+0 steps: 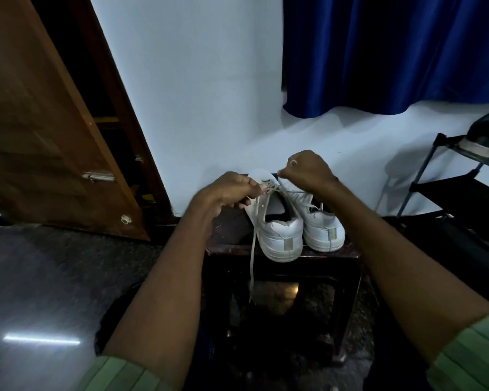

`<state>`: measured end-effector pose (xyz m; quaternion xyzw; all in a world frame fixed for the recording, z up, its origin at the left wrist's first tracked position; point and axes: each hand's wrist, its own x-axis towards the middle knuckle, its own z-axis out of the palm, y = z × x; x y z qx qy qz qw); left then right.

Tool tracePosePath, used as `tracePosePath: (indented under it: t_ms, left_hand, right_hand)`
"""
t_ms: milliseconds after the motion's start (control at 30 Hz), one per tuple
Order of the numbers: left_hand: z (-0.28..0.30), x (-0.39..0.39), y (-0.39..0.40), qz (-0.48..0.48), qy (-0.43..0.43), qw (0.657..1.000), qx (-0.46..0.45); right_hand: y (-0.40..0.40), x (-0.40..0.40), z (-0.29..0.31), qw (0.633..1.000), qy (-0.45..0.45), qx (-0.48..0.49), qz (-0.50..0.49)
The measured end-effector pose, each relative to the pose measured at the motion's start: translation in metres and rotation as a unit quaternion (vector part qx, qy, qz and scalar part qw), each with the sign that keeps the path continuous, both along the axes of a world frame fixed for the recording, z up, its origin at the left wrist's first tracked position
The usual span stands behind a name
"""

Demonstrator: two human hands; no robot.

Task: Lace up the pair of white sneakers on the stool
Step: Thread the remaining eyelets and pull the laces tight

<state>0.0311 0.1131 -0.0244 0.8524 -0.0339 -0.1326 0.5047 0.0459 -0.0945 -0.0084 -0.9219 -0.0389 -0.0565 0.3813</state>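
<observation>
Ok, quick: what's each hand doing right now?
Left hand: pinches the lace of the left sneaker.
Right hand: fingers curled, apparently pinching a lace end; the lace itself is hard to see.

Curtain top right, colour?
Deep blue; the curtain shows clearly in the head view, hanging against the white wall.

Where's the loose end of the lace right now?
In the head view the loose lace hangs from the left hand, down the left side of the left sneaker and past the stool's front edge.
</observation>
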Motion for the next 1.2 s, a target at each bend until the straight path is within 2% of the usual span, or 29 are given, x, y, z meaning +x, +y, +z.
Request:
tracePosePath:
  t_ms: [67,167,233,400,500,567,667,733,800,933,967,1033,1067,1100,1167,1200]
  left_hand:
    - [-0.005,0.004,0.003,0.02,-0.013,1.0,0.007]
    - [-0.019,0.013,-0.001,0.042,-0.121,0.984,0.121]
    - [-0.025,0.015,-0.007,0.046,-0.165,0.971,0.168]
    - [-0.041,0.026,-0.016,0.079,-0.219,0.956,0.179]
    - [-0.045,0.03,-0.015,0.052,-0.247,0.946,0.203]
    - [-0.04,0.03,-0.015,0.053,-0.233,0.947,0.215]
    - [-0.021,0.021,-0.016,0.073,-0.139,0.952,0.261]
    - [-0.009,0.01,-0.017,0.034,-0.028,0.982,0.186]
    - [0.001,-0.004,-0.014,-0.004,0.046,0.992,0.117]
    - [-0.002,-0.012,-0.003,-0.049,0.033,0.992,0.11]
    - [-0.003,-0.012,-0.004,-0.044,0.03,0.995,0.082]
    - [0.0,-0.011,-0.009,0.028,0.019,0.999,-0.039]
    - [0.001,-0.011,-0.012,0.082,0.018,0.987,-0.137]
    - [0.003,-0.011,-0.018,0.128,0.031,0.958,-0.256]
    - [0.006,-0.009,-0.031,0.196,0.073,0.854,-0.476]
    - [0.006,-0.008,-0.035,0.226,0.081,0.81,-0.535]
  right_hand:
    - [0.002,-0.003,-0.003,0.99,-0.013,-0.141,0.015]
    - [0.007,-0.004,-0.011,0.975,-0.038,-0.215,0.024]
    - [0.013,0.001,-0.018,0.977,-0.061,-0.202,0.028]
    - [0.016,0.011,-0.024,0.983,-0.062,-0.169,0.043]
    - [0.016,0.015,-0.026,0.981,-0.062,-0.18,0.043]
    - [0.016,0.017,-0.026,0.98,-0.061,-0.184,0.052]
    - [0.012,0.021,-0.022,0.982,-0.036,-0.173,0.062]
    - [0.008,0.02,-0.013,0.982,-0.012,-0.173,0.079]
    - [0.004,0.012,0.001,0.979,0.03,-0.178,0.095]
    - [-0.005,0.0,0.022,0.951,0.121,-0.251,0.134]
    - [-0.009,-0.001,0.023,0.948,0.129,-0.252,0.144]
    - [-0.016,0.001,0.02,0.961,0.132,-0.193,0.147]
    - [-0.017,0.002,0.017,0.97,0.129,-0.149,0.142]
    - [-0.016,0.003,0.014,0.978,0.114,-0.11,0.134]
    - [-0.015,0.005,0.006,0.992,0.064,-0.047,0.098]
    - [-0.016,0.005,0.004,0.996,0.043,-0.029,0.073]
